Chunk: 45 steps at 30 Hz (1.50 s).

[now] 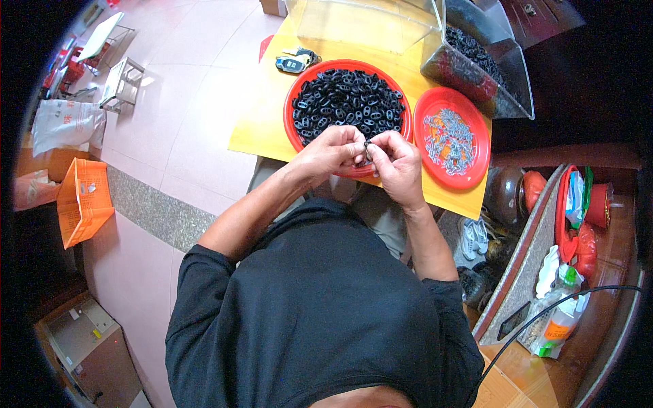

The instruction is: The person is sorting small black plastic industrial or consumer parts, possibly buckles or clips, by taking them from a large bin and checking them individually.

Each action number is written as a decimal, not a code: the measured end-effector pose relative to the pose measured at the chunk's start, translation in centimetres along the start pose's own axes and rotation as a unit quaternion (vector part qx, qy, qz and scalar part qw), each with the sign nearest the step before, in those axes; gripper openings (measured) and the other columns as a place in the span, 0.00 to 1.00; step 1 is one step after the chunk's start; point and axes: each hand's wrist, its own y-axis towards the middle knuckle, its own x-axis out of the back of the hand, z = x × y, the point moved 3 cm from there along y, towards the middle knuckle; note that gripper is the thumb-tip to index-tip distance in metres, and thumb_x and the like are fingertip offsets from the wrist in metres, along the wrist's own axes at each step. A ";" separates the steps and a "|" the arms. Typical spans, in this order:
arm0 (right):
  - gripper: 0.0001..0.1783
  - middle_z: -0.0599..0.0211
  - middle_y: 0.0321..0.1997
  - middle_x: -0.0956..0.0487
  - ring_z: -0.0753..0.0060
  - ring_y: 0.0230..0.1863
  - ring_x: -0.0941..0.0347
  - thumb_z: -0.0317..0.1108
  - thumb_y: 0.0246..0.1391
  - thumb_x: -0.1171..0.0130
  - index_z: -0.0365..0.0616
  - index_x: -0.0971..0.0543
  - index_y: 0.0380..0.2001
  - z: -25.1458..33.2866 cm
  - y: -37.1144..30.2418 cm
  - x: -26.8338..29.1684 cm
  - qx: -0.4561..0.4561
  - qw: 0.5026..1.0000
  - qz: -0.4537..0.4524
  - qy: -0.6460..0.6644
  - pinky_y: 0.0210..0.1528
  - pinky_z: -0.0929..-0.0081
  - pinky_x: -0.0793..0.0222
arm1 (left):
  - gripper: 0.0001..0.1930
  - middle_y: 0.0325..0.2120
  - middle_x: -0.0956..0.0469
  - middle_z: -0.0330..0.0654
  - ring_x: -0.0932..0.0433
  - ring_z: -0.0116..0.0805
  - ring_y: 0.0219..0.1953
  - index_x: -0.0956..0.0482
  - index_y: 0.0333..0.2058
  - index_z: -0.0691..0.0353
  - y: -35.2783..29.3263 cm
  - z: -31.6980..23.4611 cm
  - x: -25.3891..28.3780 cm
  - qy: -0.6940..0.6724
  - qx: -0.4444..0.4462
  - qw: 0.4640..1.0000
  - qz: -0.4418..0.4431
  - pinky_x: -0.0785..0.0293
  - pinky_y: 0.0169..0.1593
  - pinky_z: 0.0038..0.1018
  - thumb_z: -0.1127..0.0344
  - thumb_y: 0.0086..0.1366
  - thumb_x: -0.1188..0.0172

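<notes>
My left hand point(335, 151) and my right hand point(396, 163) meet over the near rim of a round red tray point(288, 121). Both are closed, with fingertips pinched together around a small black piece point(368, 144), mostly hidden by the fingers. Many black oval pieces with two holes point(347, 95) fill the tray. To its right lies a red oval plate point(427, 102) bearing a scatter of small silvery metal parts point(450, 141). Tray and plate both rest on a yellow tabletop point(262, 132).
Car keys point(294, 62) lie left of the tray's far rim. Behind stand a clear plastic bin point(367, 24) and another bin point(507, 102) with black pieces. An orange crate point(85, 200) is on the left; a bottle point(561, 316) and shoes point(473, 238) are at right.
</notes>
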 end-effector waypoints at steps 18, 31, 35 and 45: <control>0.04 0.70 0.20 0.26 0.87 0.14 0.34 0.28 0.53 0.44 0.39 0.28 0.30 -1.8 -0.1 -0.2 -0.103 0.948 -0.078 0.291 0.14 0.89 0.35 | 0.04 0.23 0.28 0.34 0.30 0.20 0.27 0.27 0.29 0.66 0.3 -0.4 -0.9 0.269 -0.204 0.930 -0.146 0.33 0.30 0.19 0.71 0.58 0.44; 0.04 0.73 0.19 0.28 0.88 0.16 0.35 0.27 0.54 0.46 0.40 0.28 0.27 -0.7 -0.8 -0.7 -0.076 0.979 -0.067 0.178 0.15 0.89 0.38 | 0.05 0.19 0.30 0.36 0.31 0.22 0.25 0.27 0.25 0.66 -0.6 -1.7 -0.8 0.393 -0.245 0.878 -0.123 0.35 0.29 0.21 0.71 0.57 0.43; 0.04 0.74 0.19 0.28 0.88 0.16 0.35 0.26 0.54 0.47 0.41 0.29 0.26 -0.6 -0.7 -0.7 -0.010 0.989 -0.074 0.126 0.16 0.88 0.38 | 0.03 0.16 0.29 0.38 0.31 0.23 0.21 0.26 0.24 0.67 -0.5 -2.2 -1.1 0.379 -0.244 0.885 -0.115 0.35 0.25 0.22 0.74 0.54 0.43; 0.03 0.69 0.20 0.27 0.84 0.15 0.34 0.25 0.54 0.47 0.37 0.27 0.27 -1.6 -0.2 0.7 -0.117 0.960 -0.070 0.246 0.16 0.87 0.36 | 0.09 0.33 0.26 0.39 0.29 0.23 0.35 0.28 0.38 0.66 -0.1 -1.3 0.1 0.147 -0.039 0.982 -0.117 0.31 0.38 0.20 0.74 0.57 0.46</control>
